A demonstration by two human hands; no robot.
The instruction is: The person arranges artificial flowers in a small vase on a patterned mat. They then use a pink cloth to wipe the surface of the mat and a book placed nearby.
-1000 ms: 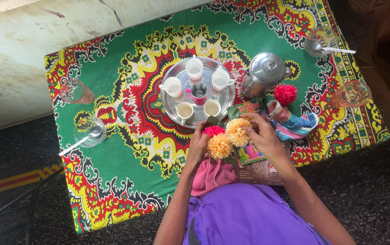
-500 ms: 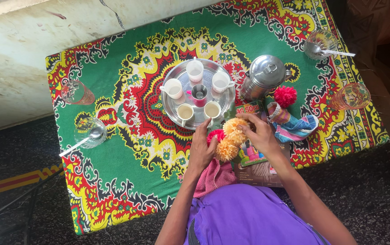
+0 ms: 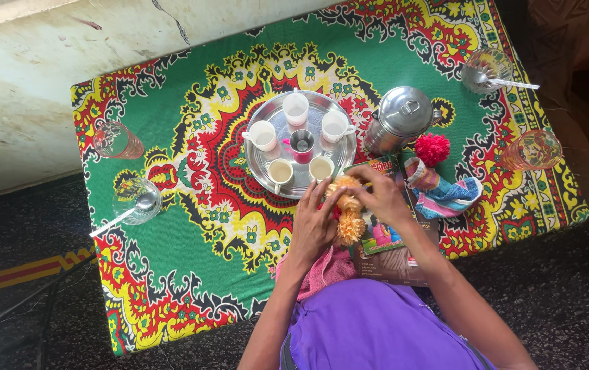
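Now closed in tighter than a second ago: left hand (image 3: 315, 223) and right hand (image 3: 380, 199) both cupped around the orange flowers (image 3: 349, 216), nearer the steel tray (image 3: 257, 161).

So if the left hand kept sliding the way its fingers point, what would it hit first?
The left hand points up and slightly right, over the orange flowers. Just beyond lies the near rim of the round steel tray, by the cup of tea. Probably the rim first; height is unclear.

Just beyond the fingers (image 3: 339, 195), a round steel tray (image 3: 259, 168) carries cups; a steel kettle (image 3: 402, 115) and red pompom (image 3: 432, 148) lie right, glasses well apart at the patterned cloth's (image 3: 192, 226) edges.
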